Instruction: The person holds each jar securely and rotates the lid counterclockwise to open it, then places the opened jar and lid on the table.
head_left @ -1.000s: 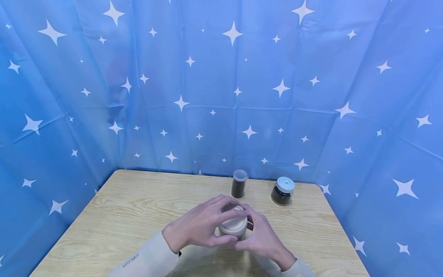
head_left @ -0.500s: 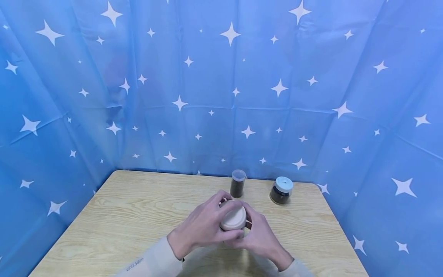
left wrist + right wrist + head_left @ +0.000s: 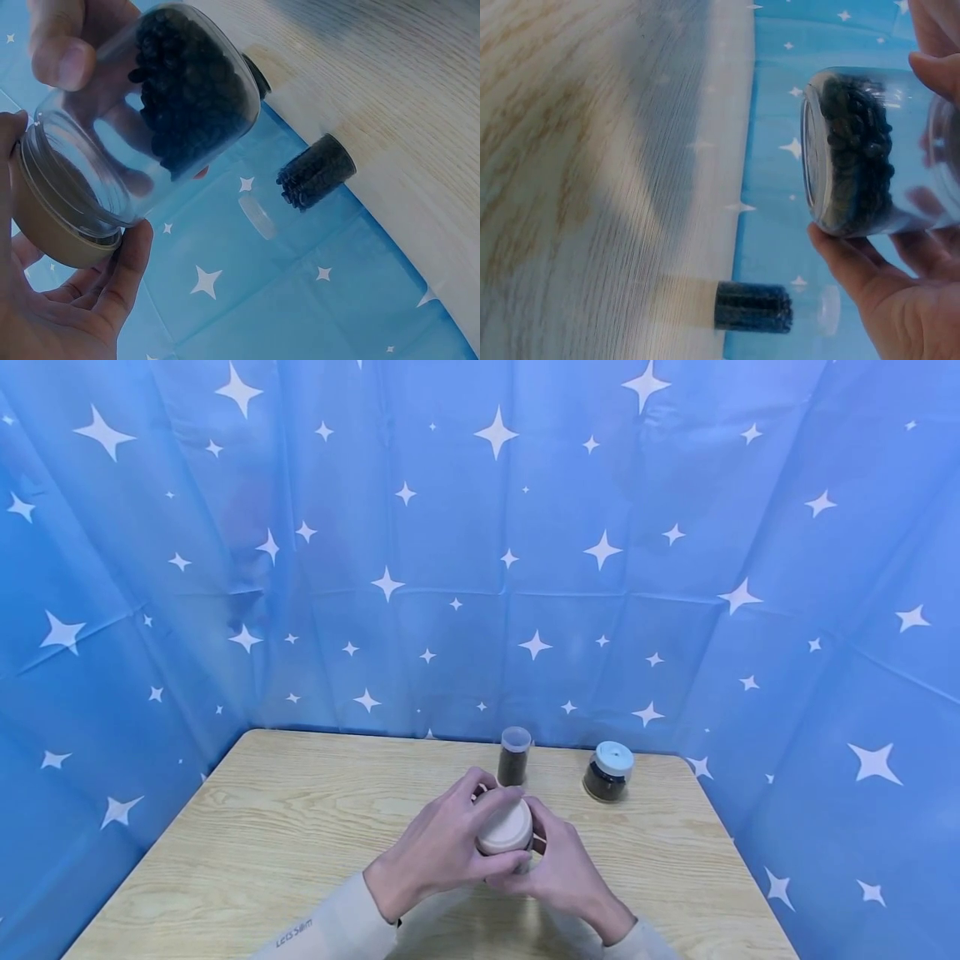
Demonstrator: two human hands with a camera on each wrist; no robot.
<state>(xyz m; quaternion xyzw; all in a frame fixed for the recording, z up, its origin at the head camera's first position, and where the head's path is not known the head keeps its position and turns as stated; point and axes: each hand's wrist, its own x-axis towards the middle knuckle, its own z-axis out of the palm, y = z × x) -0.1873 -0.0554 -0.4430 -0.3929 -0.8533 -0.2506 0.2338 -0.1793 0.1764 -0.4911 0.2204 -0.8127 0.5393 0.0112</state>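
Both hands are on a clear jar (image 3: 199, 86) with a beige lid (image 3: 506, 828), above the front part of the table. My left hand (image 3: 431, 864) curls its thumb and fingers round the lid. My right hand (image 3: 566, 870) grips the jar's body from the right side. Dark bean-like pieces (image 3: 855, 150) fill the bottom part of the jar; their kind is not certain. In the left wrist view, screw threads show at the jar's neck just above the lid's edge. The hands hide much of the jar in the head view.
Behind the hands stands a narrow clear container (image 3: 513, 758) with dark contents and a translucent lid. To its right is a squat jar (image 3: 607, 772) with a pale blue lid. A blue star-patterned curtain (image 3: 450, 543) borders the wooden table (image 3: 300, 802).
Fingers of the left hand have shifted round the lid, and its wrist has moved slightly right. The right hand has stayed nearly still. The view has drifted a little.
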